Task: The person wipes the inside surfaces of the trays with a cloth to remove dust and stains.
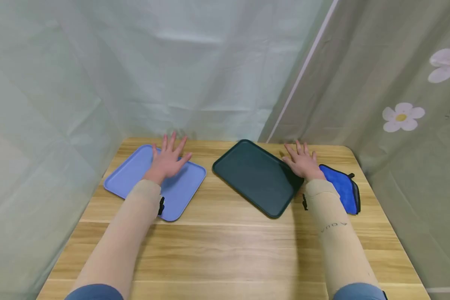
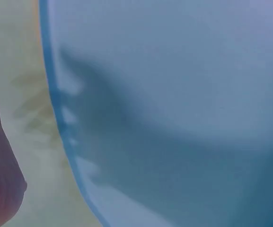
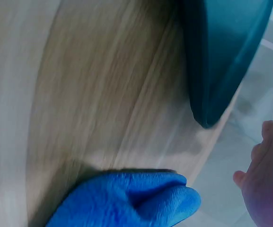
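My left hand hovers over a light blue rectangular tray, its fingers spread and holding nothing. In the left wrist view a hand-shaped shadow falls across the blue tray, while only part of the hand shows at the left edge. Over the right end of a dark green tray is my right hand, fingers also spread and nothing in its grasp. A folded bright blue cloth with black edging lies just right of that wrist, partly hidden by the sleeve.
Both trays lie at a slant on a wooden table, with a strip of wood between them. Pale curtains hang behind and on both sides, the right one bearing a white flower print.
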`<action>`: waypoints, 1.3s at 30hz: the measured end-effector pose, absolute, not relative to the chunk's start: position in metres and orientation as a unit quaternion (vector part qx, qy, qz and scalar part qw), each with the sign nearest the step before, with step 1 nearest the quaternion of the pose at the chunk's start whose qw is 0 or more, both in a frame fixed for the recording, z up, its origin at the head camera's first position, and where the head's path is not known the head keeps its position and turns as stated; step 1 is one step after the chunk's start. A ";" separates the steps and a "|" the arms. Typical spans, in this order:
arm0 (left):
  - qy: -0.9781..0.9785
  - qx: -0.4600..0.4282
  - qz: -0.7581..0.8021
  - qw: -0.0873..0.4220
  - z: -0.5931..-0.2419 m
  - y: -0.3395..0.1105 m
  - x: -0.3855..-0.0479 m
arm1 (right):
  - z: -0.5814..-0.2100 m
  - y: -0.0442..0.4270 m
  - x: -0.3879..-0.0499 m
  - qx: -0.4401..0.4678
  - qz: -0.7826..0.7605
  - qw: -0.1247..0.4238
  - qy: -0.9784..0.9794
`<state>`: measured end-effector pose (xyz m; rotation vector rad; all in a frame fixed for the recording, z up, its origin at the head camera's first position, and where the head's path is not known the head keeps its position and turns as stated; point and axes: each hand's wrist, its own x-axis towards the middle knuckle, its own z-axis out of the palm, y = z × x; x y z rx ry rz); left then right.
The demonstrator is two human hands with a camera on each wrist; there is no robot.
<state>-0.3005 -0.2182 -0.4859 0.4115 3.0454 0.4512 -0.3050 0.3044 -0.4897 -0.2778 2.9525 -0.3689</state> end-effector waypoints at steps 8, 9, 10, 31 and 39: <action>0.968 0.151 0.198 0.029 -0.484 -0.232 -0.281 | -0.481 0.320 -0.286 -0.125 -0.165 0.089 0.974; 0.966 0.152 0.208 0.031 -0.482 -0.234 -0.276 | -0.481 0.324 -0.282 -0.128 -0.172 0.090 0.973; 0.963 0.156 0.218 0.030 -0.480 -0.236 -0.270 | -0.480 0.328 -0.278 -0.129 -0.178 0.091 0.971; 0.915 0.160 0.369 0.032 -0.478 -0.290 -0.167 | -0.469 0.404 -0.169 -0.118 -0.172 0.089 0.974; 0.912 0.133 0.388 0.016 -0.478 -0.309 -0.135 | -0.481 0.404 -0.165 -0.084 -0.194 0.129 0.969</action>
